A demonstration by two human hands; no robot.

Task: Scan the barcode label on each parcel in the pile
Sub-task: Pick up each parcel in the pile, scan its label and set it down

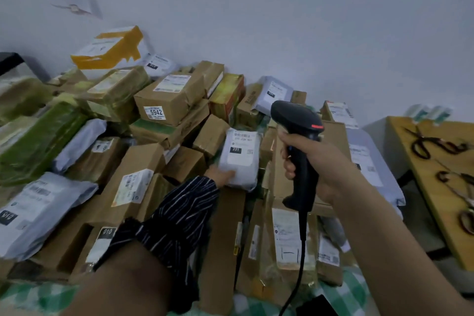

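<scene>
Across the checked cloth a pile of sealed parcels runs back to the pale wall. Most are brown cardboard boxes taped shut, and one carton bears a sticker reading 5942. Near the left edge lie a block wrapped in glossy green film and a soft grey plastic bag with a crumpled skin. At the back, a white box crossed with yellow tape leans on the wall.

Toward the middle of the pile a white poly mailer, plump and rounded at the corners, rests on the boxes. Its barcode label faces up and shows 231. The left hand, reaching out of a dark striped sleeve, grips the mailer's near end with the thumb on top; the other fingers are hidden.

Just right of the mailer, the right hand is wrapped round the grip of a black barcode scanner. The scanner's head sits above the hand, and its cable hangs toward the near edge.

Off to the right, scissors lie on a wooden table.
</scene>
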